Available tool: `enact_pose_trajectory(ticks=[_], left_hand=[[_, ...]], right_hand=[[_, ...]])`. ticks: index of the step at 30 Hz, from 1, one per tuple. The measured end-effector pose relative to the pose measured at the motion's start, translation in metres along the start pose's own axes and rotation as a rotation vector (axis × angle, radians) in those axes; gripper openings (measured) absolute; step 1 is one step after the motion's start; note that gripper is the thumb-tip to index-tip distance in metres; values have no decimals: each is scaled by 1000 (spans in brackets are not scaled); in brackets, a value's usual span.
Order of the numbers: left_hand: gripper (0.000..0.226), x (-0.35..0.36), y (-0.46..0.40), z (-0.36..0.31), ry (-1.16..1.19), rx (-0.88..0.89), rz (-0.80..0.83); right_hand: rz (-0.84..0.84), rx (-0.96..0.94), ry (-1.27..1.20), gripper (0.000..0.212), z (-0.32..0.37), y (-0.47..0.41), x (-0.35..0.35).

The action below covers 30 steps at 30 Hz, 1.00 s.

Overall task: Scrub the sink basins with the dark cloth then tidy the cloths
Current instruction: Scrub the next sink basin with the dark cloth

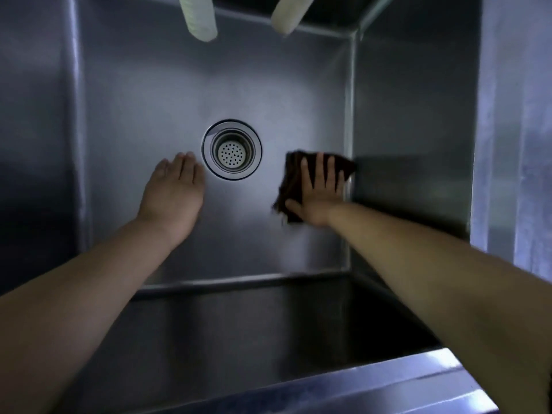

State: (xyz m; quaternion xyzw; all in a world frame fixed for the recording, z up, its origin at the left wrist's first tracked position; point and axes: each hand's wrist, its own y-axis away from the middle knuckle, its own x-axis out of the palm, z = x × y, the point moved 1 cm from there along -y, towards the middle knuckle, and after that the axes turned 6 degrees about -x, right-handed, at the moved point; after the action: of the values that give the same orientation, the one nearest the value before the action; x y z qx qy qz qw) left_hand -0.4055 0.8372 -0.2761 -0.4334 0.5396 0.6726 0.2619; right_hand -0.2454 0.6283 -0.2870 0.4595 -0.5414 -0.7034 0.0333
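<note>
Right hand (321,189) has its fingers (330,171) spread apart and pressed flat on top of the dark cloth (291,186), thumb hooked over the cloth's near edge, so it's more a palm-down press than a pinch. The cloth is bunched up on the basin floor, right up against the basin's right wall (412,130), its far corner touching where floor meets wall.

Left hand (173,189) is empty, fingers together and pretty much straight, hand tilted on edge with the thumb side up. Can't tell if it's actually touching the steel or just hanging above it. Its fingertips end just beside the left rim of the drain strainer (232,150), which sits mid-floor between both hands.

Both bare forearms reach in over the near rim (388,386) of the sink basin (134,115). Two pale ribbed hose ends (198,17) hang down at the far edge, a bit blurry.
</note>
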Motion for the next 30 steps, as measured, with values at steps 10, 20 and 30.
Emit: enact_pose_trajectory(ticks=[10,20,30], left_hand=[[104,-7,-23,-4,-96,-43,58],[98,-18,-26,-2,-100,-73,166],[91,-16,-31,-2,-64,-81,207]], right_hand=[[-305,47,7,85,-30,-85,-93],[-337,-57,-62,81,5,-16,1],[-634,-462,166,53,94,-61,-24]])
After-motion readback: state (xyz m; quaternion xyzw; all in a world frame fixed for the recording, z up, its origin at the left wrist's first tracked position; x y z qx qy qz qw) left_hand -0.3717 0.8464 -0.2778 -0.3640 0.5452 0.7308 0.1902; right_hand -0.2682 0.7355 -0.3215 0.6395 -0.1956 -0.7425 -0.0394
